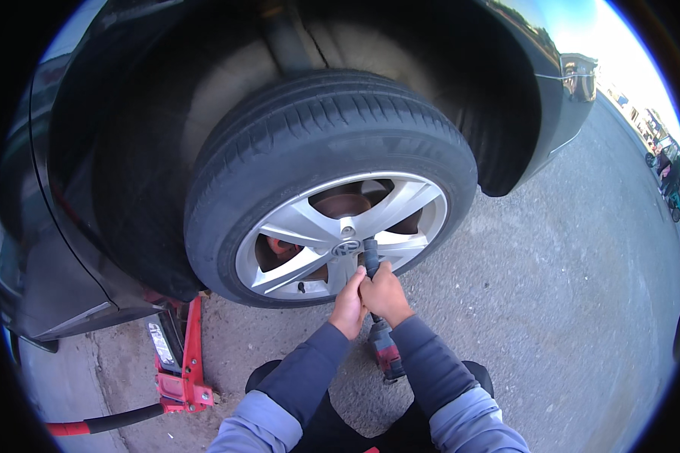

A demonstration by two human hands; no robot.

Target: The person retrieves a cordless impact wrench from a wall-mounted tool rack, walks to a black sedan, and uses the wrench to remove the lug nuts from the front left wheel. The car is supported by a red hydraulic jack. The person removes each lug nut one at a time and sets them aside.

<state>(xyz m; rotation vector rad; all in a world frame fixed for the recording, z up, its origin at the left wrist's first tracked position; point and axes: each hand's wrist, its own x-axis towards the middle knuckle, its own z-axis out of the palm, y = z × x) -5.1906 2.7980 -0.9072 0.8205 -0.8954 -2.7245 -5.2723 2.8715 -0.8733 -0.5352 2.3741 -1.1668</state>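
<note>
My right hand is wrapped round a dark cylindrical tool, whose blunt upper end stands against the wheel's spokes beside the centre cap. Pressed close to it, my left hand also closes on the tool. Just below both hands is a red-and-black power tool, which looks like an impact wrench. Whether it joins the dark cylinder is hidden by my hands. The silver alloy rim sits in a black tyre, under the car's wheel arch. One bolt hole shows above the centre cap.
A red floor jack stands left of the wheel, below the dark car's sill. Its handle runs off to the lower left. Rough grey pavement spreads to the right. My knees flank the power tool.
</note>
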